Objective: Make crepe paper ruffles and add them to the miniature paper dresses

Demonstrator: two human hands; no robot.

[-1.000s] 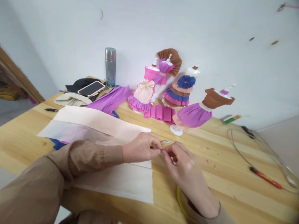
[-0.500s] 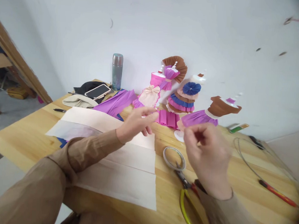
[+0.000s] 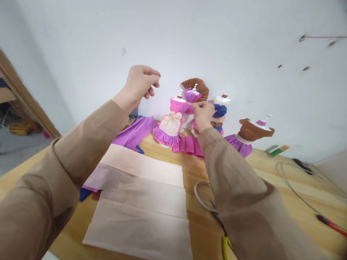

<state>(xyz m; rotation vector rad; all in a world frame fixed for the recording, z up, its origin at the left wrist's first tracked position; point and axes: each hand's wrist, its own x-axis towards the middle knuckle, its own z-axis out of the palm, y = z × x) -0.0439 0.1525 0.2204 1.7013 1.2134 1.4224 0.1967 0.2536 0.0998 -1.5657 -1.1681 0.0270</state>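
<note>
My right hand (image 3: 203, 113) reaches to the back of the table. Its thumb and fingertips close at the waist of a small purple-and-pink dress (image 3: 191, 96) on a mini dress form. Raised at the left, my left hand (image 3: 144, 82) has its fingers bent and its thumb and index together; whether anything lies between them is too small to tell. Left of my right hand stands a pink dress (image 3: 177, 105) with a cream bow apron. A tiered blue, pink and brown dress (image 3: 218, 119) is partly hidden by my right hand. Cream crepe paper sheets (image 3: 143, 223) lie in front.
A brown pleated fan (image 3: 198, 87) leans on the wall. Farther right stands a brown-topped purple dress (image 3: 247, 132). Folded magenta paper (image 3: 190, 146) and purple paper (image 3: 137, 131) lie behind the sheets. Yellow-handled scissors (image 3: 227, 256), a tape roll (image 3: 200, 195) and a cable tool (image 3: 334, 226) lie right.
My right hand has moved forward from above the scissors to the small purple dress. My left hand has risen up and left, away from the paper. The view has shifted slightly.
</note>
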